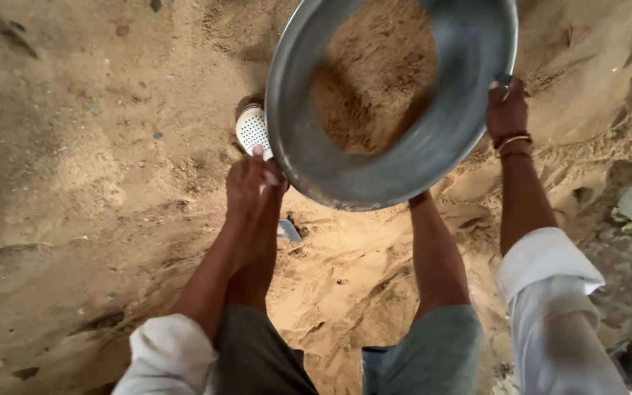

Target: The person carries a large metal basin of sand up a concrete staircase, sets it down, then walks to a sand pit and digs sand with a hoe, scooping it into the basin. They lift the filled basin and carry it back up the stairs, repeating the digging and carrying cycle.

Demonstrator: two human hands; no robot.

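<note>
White sleeves and grey shorts nearest, bare legs below. Left hand (251, 181) fingers clamp near-left rim of round metal pan (433, 139); right hand (506, 110) fingers clamp its right rim. Pan tilted, sand (371, 80) inside. White perforated shoe (252, 132) just left, sandy ground (96, 146) beyond.

No packages, labels, signs or screens anywhere in view.
</note>
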